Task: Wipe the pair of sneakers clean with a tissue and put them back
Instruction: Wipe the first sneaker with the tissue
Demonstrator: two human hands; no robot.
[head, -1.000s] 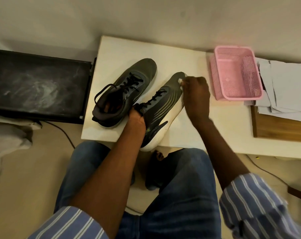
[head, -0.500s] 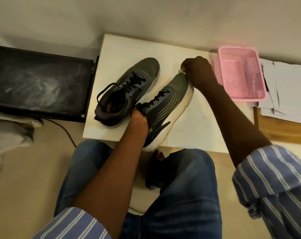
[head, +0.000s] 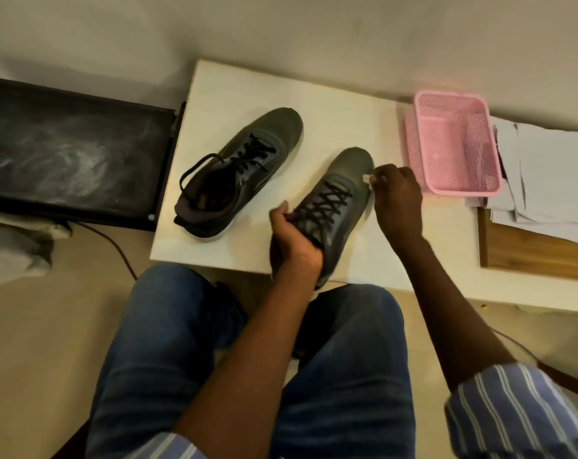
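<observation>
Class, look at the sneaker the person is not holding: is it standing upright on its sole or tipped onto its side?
Upright: the free sneaker rests on the white table, laces and opening facing up.

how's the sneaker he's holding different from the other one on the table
The held sneaker is gripped at its heel end by the left hand, while the other sneaker sits untouched on the white table. The right hand presses a tissue to the held sneaker's toe side; nothing touches the other. The held one overhangs the table's near edge; the other lies fully on it. Both are dark grey with black laces.
</observation>
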